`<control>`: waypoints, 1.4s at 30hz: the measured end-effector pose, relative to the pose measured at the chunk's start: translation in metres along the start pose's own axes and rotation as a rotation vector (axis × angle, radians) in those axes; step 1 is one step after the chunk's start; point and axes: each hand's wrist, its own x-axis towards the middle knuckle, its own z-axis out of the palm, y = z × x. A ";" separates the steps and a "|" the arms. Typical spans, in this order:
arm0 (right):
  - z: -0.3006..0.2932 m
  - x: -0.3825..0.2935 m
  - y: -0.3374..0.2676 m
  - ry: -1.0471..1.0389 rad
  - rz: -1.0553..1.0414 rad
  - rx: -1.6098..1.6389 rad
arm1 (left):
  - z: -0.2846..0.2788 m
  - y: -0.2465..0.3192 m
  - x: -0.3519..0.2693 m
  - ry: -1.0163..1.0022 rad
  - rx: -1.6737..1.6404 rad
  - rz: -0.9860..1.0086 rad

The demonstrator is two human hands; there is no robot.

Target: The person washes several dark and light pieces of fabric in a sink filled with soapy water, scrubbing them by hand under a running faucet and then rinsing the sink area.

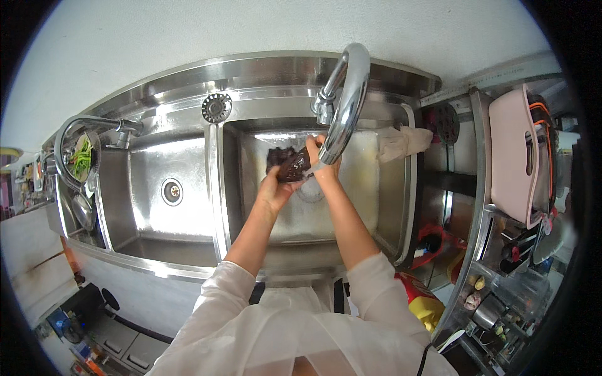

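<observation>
Both hands hold a wet, shiny, dark brown item [292,165] over the right basin [357,197] of a stainless steel sink. Whether it is food or a cloth, I cannot tell. My left hand [277,190] grips it from below, thumb on the near side. My right hand [325,162] holds its right end, partly hidden behind the spout of the chrome gooseneck faucet [358,89]. A thin stream of water [314,168] runs from that spout onto the item and my right hand.
A beige cloth [405,143] hangs over the basin's right rim. The left basin [174,225] has its own faucet [70,127]. A sink strainer [217,107] sits on the back ledge. Green vegetables [83,159] lie far left. A pink basket [510,155] stands on the right shelf.
</observation>
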 end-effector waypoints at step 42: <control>-0.050 -0.078 -0.100 -0.210 -0.231 0.255 | 0.054 0.032 -0.009 -0.418 -0.045 -0.333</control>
